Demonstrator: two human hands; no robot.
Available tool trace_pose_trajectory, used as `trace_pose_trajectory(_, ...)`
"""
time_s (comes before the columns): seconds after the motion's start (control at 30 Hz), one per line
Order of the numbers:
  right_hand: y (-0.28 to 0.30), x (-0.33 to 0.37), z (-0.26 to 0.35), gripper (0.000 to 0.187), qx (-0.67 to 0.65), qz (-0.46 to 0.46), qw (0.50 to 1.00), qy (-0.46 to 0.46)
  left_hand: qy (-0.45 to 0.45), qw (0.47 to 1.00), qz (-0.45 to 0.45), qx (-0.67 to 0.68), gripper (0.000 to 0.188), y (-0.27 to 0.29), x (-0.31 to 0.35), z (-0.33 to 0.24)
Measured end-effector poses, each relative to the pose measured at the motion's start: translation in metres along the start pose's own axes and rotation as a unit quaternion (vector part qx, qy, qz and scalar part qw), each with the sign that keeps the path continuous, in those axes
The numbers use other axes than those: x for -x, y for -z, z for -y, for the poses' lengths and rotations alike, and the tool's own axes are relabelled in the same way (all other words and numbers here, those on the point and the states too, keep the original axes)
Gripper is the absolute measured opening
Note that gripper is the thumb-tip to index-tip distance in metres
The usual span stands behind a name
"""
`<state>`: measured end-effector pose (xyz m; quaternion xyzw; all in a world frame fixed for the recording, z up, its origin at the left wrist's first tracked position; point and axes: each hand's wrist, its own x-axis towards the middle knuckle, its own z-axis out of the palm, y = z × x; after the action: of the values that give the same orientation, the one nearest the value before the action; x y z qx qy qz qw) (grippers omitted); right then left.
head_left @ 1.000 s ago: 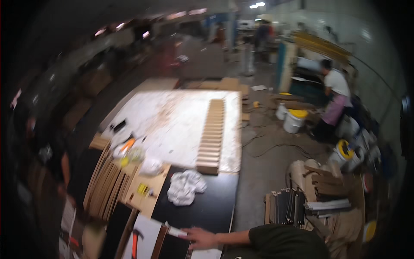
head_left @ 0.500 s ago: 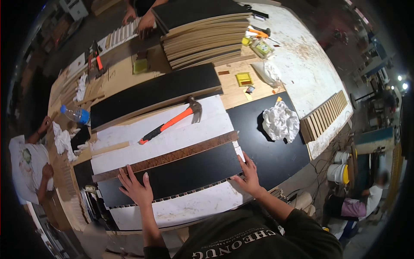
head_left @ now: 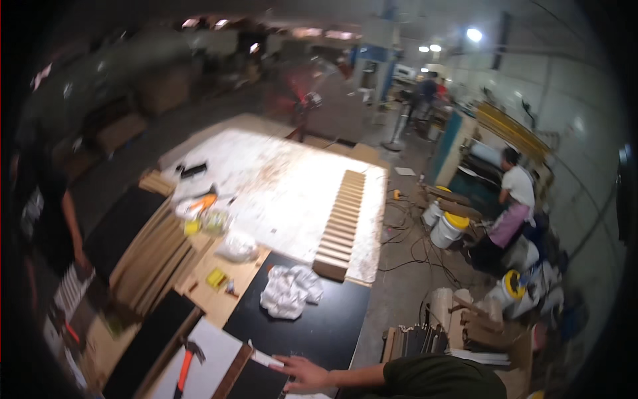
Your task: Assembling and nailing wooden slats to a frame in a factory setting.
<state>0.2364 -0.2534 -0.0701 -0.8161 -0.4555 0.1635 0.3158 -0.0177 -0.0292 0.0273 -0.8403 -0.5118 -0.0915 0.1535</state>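
- Resting flat with fingers spread, the right hand [head_left: 302, 372] presses on the near end of a black panel [head_left: 312, 322] at the bottom of the view; it grips nothing, and the fingertips point left toward a white strip [head_left: 266, 359] lying at the panel's edge.
- Only this one hand shows; the left hand is out of the frame.
- Just left of the hand, a long brown wooden strip [head_left: 229, 376] runs diagonally beside a white board [head_left: 206, 356], and a hammer [head_left: 186, 362] with an orange handle lies on that board.
- Farther up the black panel sits a crumpled white cloth [head_left: 289, 291], well apart from the hand.
- To the left of the cloth, small yellow objects [head_left: 216, 278] lie on a bare wooden sheet, next to a slanted stack of thin boards [head_left: 149, 256].
- Beyond the panel stretches a large worktable [head_left: 266, 179] with a pale, stained top; a row of short wooden slats [head_left: 340, 223] lines its right side, and a clear plastic bag [head_left: 236, 247] sits near its close corner.
- Off to the right, on the floor, a white bucket with a yellow lid [head_left: 448, 228] stands beside a crouching person [head_left: 508, 213] in a white shirt.
- At the far left edge another person [head_left: 43, 213] in dark clothes stands by the boards.
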Motion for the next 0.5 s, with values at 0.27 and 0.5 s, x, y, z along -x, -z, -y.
trace_pose_trajectory(0.27, 0.021, 0.01, 0.027, 0.068, -0.045, -0.06, 0.996, 0.053, -0.051, 0.988, -0.127, 0.069, 0.061, -0.023, 0.013, 0.022)
trace_pose_trajectory(0.5, -0.009, 0.004, -0.018, 0.05, -0.12, -0.05, 0.989, -0.07, 0.081, 0.985, 0.004, 0.156, 0.07, -0.073, 0.009, 0.023)
